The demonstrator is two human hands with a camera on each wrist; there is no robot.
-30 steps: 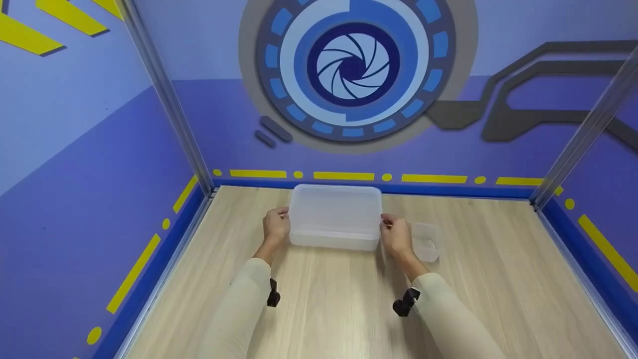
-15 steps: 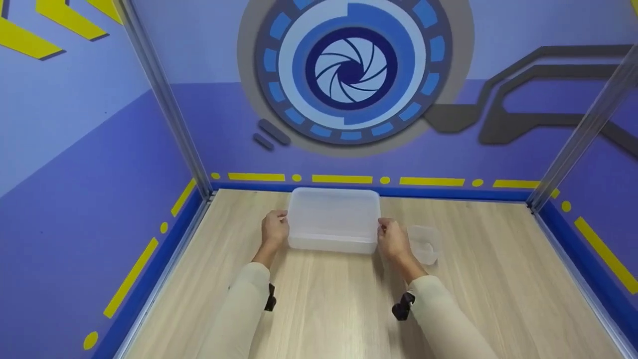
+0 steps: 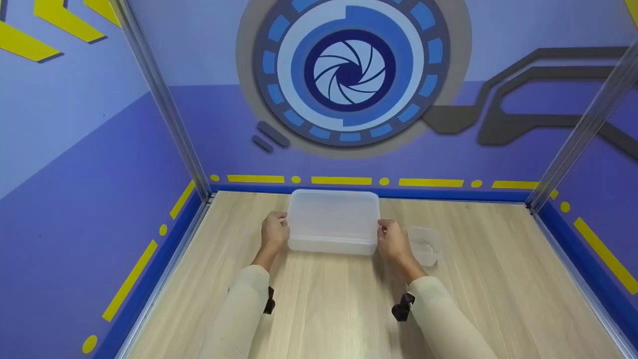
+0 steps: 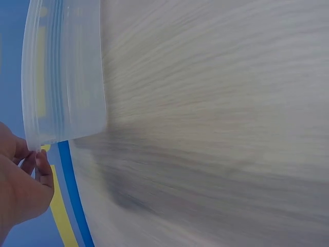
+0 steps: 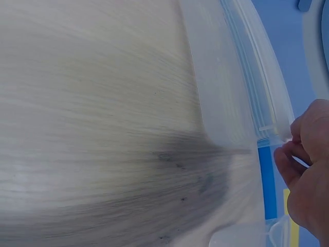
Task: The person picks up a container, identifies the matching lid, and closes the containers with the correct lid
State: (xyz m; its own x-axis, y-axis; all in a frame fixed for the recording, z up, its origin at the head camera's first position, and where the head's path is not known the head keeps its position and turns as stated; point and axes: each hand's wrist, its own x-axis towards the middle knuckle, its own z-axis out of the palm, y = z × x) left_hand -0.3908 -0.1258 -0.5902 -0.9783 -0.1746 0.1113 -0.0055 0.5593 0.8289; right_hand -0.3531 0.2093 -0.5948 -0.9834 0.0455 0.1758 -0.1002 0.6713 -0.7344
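A translucent rectangular plastic container (image 3: 333, 221) with its lid on sits on the wooden table near the back wall. My left hand (image 3: 275, 230) pinches the rim at its left end, and my right hand (image 3: 392, 239) pinches the rim at its right end. The left wrist view shows the fingers (image 4: 41, 167) curled at the container's edge (image 4: 61, 77). In the right wrist view the fingers (image 5: 298, 149) grip the lid's lip on the container (image 5: 241, 98).
A small clear plastic piece (image 3: 424, 245) lies just right of my right hand. Blue and purple walls with metal corner posts (image 3: 164, 104) enclose the table (image 3: 324, 309) on three sides.
The container and both hands have shifted slightly nearer in the picture. The grips look unchanged.
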